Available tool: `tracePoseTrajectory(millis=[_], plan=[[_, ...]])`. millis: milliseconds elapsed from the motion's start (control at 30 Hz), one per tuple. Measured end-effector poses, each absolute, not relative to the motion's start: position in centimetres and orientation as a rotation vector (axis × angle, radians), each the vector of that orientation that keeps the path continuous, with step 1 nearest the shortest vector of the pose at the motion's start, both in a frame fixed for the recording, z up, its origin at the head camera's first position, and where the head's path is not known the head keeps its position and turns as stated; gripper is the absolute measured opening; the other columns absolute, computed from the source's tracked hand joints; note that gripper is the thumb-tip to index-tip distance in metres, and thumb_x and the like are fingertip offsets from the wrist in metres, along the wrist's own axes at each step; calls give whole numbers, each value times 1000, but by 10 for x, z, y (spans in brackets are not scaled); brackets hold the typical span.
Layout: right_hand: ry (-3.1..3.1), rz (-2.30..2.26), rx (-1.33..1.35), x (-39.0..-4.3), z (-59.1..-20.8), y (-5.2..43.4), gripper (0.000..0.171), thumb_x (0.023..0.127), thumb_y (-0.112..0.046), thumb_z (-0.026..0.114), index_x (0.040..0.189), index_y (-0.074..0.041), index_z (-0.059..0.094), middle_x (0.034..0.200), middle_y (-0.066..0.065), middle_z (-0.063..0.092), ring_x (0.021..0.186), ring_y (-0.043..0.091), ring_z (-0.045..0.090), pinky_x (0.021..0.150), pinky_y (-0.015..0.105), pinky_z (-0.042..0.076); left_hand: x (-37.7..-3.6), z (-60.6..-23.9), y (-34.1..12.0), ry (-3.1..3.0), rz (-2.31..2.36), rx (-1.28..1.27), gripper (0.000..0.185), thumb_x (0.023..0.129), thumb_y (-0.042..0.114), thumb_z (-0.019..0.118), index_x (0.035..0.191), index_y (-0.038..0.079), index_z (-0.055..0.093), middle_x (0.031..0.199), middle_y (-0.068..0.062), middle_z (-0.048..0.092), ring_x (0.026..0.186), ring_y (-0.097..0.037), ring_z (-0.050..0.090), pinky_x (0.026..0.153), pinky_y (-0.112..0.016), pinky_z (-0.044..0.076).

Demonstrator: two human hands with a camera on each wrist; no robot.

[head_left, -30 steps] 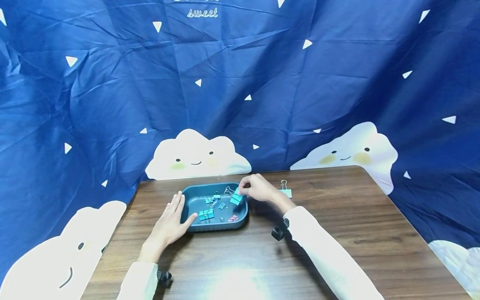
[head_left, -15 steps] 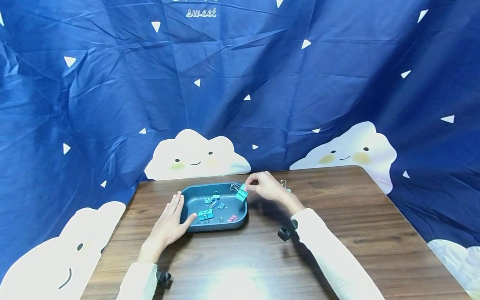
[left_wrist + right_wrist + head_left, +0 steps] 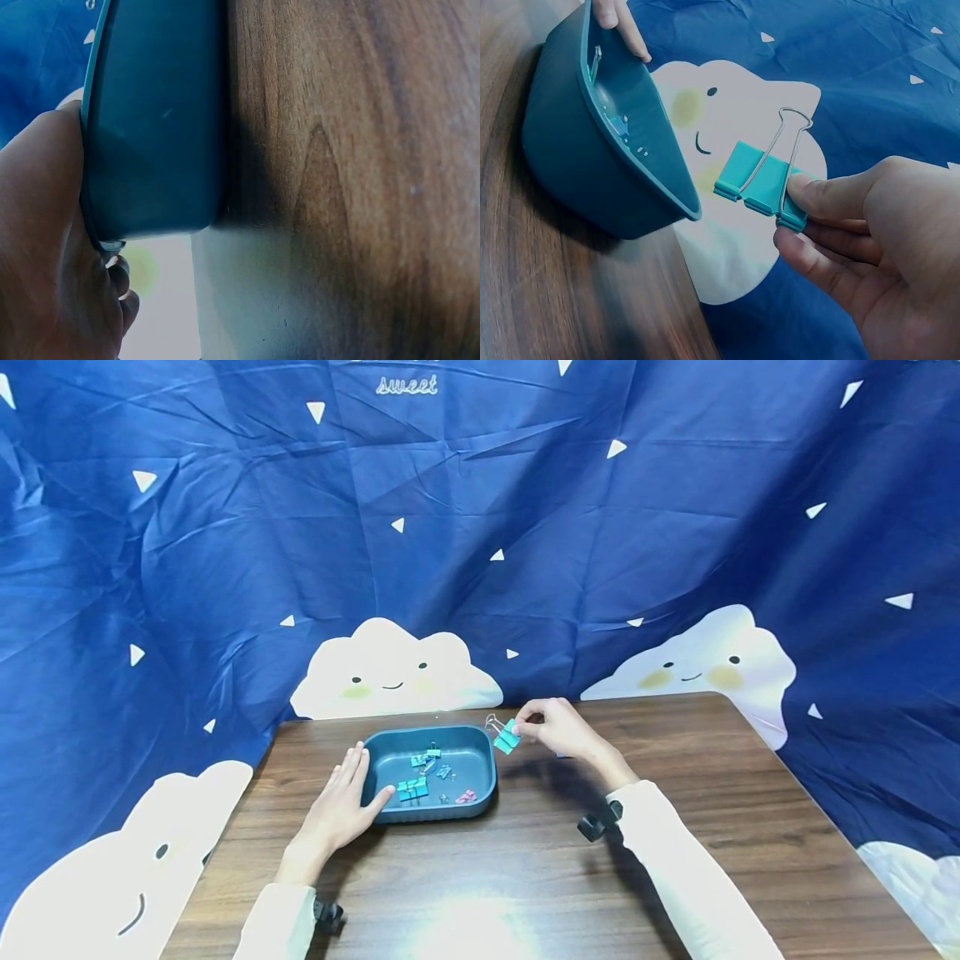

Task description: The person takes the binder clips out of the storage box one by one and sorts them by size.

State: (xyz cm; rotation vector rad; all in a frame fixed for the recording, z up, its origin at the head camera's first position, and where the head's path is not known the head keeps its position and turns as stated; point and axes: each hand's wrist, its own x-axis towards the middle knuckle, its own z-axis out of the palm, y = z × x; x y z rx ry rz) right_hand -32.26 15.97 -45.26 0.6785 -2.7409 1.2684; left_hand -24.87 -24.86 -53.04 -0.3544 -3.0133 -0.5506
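Note:
A teal binder clip [image 3: 506, 737] [image 3: 763, 187] with wire handles is pinched between the thumb and fingers of my right hand [image 3: 553, 732] [image 3: 870, 247], held in the air just past the right rim of the dark teal tray [image 3: 487, 762] [image 3: 585, 180] [image 3: 157, 120]. My left hand [image 3: 339, 806] [image 3: 45, 255] lies flat with straight fingers against the tray's left side. Inside the tray lie several small clips, teal [image 3: 412, 788], blue [image 3: 443, 771] and pink [image 3: 466, 796].
The tray stands on a brown wooden table [image 3: 675, 827]. A dark blue cloth with white clouds [image 3: 393, 672] hangs behind and around the table. Small black wrist mounts show near both sleeves.
My right hand has lifted the teal clip out of the tray and carried it to the right, beyond the rim. The clip seen earlier on the table behind that hand is now hidden. The left hand has stayed put.

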Motion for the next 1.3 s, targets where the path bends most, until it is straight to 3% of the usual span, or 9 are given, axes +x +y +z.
tracePoseTrajectory(millis=[233,400,567,800,933,1300], plan=[[-2722,1269,595,-316,-449,179,8,94,-20,81,92,-13,79,87,3,77,73,15,68,68,24,57,-248,-531,-249,-3011,-553,-355,100,105,69,47,169,-3,19,179,-19,11,166,-40,14,136,-57,17],[-2689,1288,579,-313,-450,194,6,95,-17,80,94,-11,79,88,5,79,75,20,74,69,24,58,-249,-531,-249,-3014,-551,-352,100,105,70,47,169,-2,19,179,-19,11,166,-40,14,136,-57,17],[-2674,1266,524,-312,-450,209,7,95,-19,80,94,-11,79,89,2,78,77,15,72,72,22,57,-249,-531,-249,-3021,-539,-349,101,105,71,46,169,-2,18,179,-19,11,167,-39,13,136,-56,17],[-2656,1331,451,-309,-450,230,11,97,-19,79,98,-7,79,92,8,79,83,31,78,75,29,64,-250,-531,-249,-3027,-532,-345,101,105,71,45,169,-2,18,179,-19,11,167,-39,13,137,-55,15],[-2642,1346,410,-307,-451,243,13,98,-17,78,101,-4,79,97,12,78,81,24,78,76,34,66,-249,-531,-249,-3012,-529,-352,100,105,69,47,168,-4,20,179,-21,13,166,-41,15,136,-57,17],[-2667,1271,318,-304,-453,276,19,100,-22,76,105,-4,78,94,12,79,74,7,70,70,24,59,-249,-530,-249,-3024,-541,-350,99,106,68,47,169,-2,17,179,-20,12,167,-39,12,136,-57,17]])
